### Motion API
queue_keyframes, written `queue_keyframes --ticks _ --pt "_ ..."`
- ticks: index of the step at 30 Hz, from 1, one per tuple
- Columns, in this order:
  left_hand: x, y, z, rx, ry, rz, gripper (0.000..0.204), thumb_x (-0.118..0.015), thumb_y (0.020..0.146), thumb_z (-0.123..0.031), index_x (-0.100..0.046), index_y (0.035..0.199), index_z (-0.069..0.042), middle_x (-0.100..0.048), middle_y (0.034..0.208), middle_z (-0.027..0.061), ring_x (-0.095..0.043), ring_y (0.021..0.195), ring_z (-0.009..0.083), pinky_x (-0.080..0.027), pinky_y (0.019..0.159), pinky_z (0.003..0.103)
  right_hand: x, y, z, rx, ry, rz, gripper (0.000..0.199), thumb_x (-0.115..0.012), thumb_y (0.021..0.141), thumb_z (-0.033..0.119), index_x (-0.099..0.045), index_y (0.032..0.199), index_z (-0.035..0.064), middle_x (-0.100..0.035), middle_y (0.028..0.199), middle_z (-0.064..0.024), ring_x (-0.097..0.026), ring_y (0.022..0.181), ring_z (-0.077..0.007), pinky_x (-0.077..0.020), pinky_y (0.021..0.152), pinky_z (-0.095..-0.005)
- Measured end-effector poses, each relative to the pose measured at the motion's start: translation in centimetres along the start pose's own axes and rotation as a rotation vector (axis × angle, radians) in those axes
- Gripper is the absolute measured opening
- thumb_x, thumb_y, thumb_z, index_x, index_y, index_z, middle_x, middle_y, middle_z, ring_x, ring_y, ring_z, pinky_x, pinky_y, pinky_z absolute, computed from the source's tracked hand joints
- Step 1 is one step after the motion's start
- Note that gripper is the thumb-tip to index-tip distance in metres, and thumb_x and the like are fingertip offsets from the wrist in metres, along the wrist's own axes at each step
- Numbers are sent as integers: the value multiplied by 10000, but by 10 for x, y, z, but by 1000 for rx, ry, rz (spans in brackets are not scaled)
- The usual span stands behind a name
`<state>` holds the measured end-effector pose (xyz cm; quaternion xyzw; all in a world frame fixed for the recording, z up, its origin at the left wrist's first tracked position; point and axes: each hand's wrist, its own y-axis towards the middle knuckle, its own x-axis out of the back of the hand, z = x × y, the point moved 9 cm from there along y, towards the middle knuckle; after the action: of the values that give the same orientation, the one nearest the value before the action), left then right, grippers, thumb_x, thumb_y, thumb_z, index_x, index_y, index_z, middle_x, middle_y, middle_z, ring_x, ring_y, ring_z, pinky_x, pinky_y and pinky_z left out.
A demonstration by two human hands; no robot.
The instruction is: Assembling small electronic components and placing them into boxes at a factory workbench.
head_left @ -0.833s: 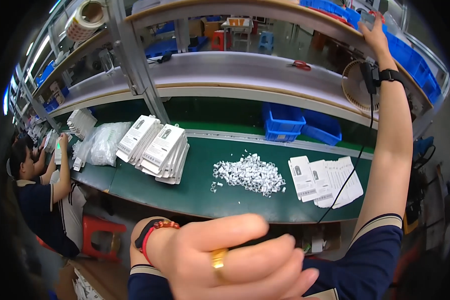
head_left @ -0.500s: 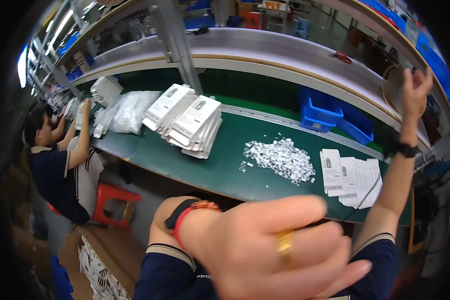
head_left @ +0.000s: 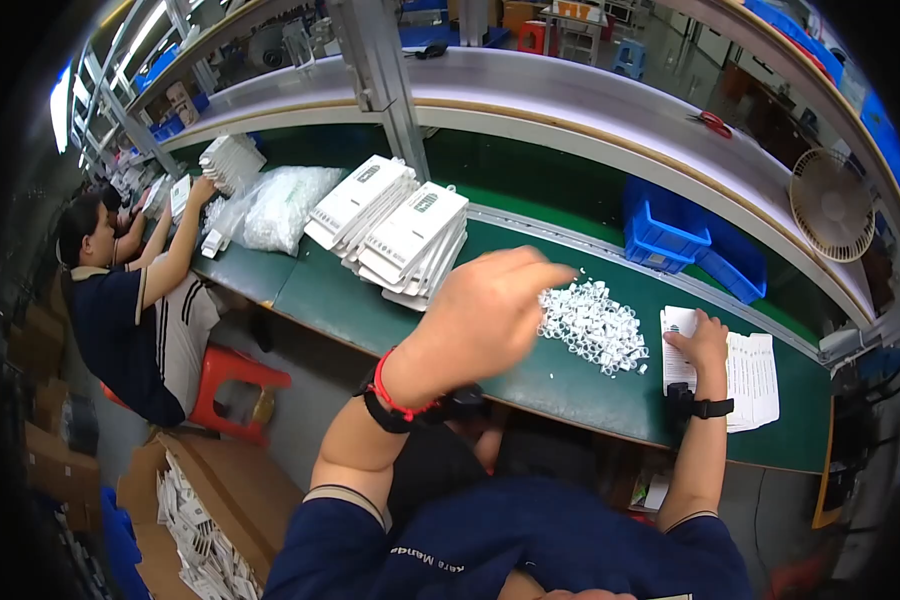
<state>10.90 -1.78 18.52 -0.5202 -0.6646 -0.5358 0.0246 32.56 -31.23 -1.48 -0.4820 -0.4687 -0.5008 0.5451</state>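
Note:
Reaching over the green bench, my left hand point(head_left: 490, 310) is at the left edge of a heap of small white ring-shaped plastic pieces point(head_left: 600, 335). Its forefinger points toward the heap; the other fingers are curled, partly hidden and slightly blurred. My right hand point(head_left: 705, 345) rests on a white flat printed carton point(head_left: 678, 322), thumb and fingers spread over it. More flat white cartons point(head_left: 755, 380) lie fanned out just right of that hand. Stacks of white printed cartons point(head_left: 415, 235) stand on the bench left of the heap.
Blue plastic bins point(head_left: 665, 235) stand at the bench's back edge. A clear bag of white pieces point(head_left: 285, 205) lies farther left, near a seated co-worker point(head_left: 120, 320) handling a white carton. Above runs a shelf with red-handled scissors point(head_left: 712, 123) and a fan point(head_left: 832, 205). An open cardboard box point(head_left: 230, 500) stands lower left.
My right hand has come down from the raised position near the fan onto the flat cartons. My left hand has moved away from the camera to the heap of white pieces.

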Motion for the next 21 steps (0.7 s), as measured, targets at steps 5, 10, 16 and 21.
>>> queue_keyframes --ticks 5,10,16,21 --pt "-95 -98 120 502 135 476 255 -729 685 -173 -618 858 -23 -618 791 159 -607 762 323 -480 676 397 -3 10 -4 43 182 -55 919 -852 531 284 -433 1320 68 -526 1185 -197 -472 1115 -374 -421 942 -410" --pt "-125 -115 147 497 107 450 195 -720 690 -129 -600 799 -21 -619 793 168 -604 768 342 -476 679 410 5 11 -7 0 267 -105 978 -859 518 211 -369 1349 53 -517 1170 -238 -493 1089 -389 -422 933 -411" --pt "-136 -92 160 497 72 443 110 -673 719 -101 -594 733 -26 -622 724 162 -605 745 345 -474 669 421 -4 32 -43 67 785 -213 463 -752 657 123 -604 1066 -36 -648 880 -199 -642 783 -275 -494 720 -326" --pt "-109 -68 143 437 23 455 112 -674 721 -103 -599 747 -23 -617 698 126 -603 665 276 -472 619 366 42 11 -13 267 1351 -323 171 -567 842 35 -585 989 -50 -644 872 -86 -606 763 -134 -476 674 -258"
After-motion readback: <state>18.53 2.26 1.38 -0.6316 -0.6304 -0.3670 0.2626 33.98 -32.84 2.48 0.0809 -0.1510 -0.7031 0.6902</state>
